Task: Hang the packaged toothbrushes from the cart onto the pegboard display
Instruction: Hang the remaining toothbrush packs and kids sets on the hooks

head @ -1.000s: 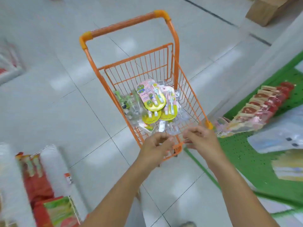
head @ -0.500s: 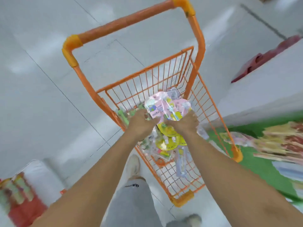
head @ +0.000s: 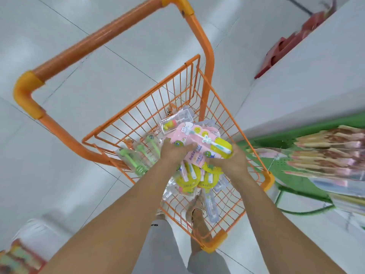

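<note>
Gripped together inside the orange wire cart [head: 227, 107]: pink-and-yellow carded toothbrush packs [head: 199, 141], long axis from ten to four o'clock, left hand [head: 173, 151] curled on the ten o'clock end, right hand [head: 231, 161] cupping the four o'clock end, nearer the green pegboard [head: 292, 180] at three o'clock.

One view only, a wide-angle head-worn camera; no second view shares the scene. It looks steeply down and forward from above the person's forearms, which enter from the bottom edge and converge at frame centre. The orange wire cart [head: 221, 115] sits directly below and close, filling the middle of the frame, its push handle in the upper left. Grey trouser legs show under the lens at bottom centre. The green pegboard display [head: 284, 167] lies at the right edge, seen obliquely and blurred. Straight lines bow toward the frame edges; the tiled floor [head: 83, 80] fills the left.
</note>
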The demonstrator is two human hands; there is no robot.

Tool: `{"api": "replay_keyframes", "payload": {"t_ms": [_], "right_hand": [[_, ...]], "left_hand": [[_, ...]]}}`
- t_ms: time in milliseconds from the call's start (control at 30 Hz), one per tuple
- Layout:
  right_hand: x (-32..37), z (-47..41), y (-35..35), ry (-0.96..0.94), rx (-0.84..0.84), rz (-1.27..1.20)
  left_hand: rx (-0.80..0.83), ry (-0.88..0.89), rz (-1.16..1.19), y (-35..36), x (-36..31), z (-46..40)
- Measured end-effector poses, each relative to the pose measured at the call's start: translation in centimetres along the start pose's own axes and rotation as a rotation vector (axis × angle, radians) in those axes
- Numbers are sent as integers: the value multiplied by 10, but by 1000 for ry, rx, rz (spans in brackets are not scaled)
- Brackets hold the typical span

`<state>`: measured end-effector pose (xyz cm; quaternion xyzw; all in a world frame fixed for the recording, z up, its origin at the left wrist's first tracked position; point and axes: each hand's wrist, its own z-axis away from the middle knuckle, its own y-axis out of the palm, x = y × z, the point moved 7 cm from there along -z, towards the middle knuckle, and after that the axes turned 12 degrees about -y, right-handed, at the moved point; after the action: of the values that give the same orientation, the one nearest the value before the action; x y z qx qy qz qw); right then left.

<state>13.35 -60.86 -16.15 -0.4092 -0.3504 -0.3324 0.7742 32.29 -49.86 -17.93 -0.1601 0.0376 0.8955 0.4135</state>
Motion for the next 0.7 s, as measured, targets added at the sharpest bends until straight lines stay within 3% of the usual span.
{"api": "replay_keyframes", "payload": {"t_ms": [133,233,300,367,400,500,533,633,700], "right_hand": [[-1,25,-15,59,53,-221],[7,38,-20,71,48,-338],[19,48,-7,67,185,-394],[25,53,2,42,345,-303],[25,49,2,31,334,-212],[0,19,-14,62,72,159],[-9,14,-10,109,66,233],[-39,9,18,235,186,296],[-48,8,26,251,139,213]], "left_hand": [[11,44,154,10,7,18],[151,14,265,24,21,36],[213,49,259,31,24,56],[144,143,310,18,18,69],[55,200,309,1,14,74],[-209,353,165,-59,7,90],[-244,390,109,-75,8,95],[-280,470,-38,-103,14,106],[-277,478,-52,-112,20,110]]}}
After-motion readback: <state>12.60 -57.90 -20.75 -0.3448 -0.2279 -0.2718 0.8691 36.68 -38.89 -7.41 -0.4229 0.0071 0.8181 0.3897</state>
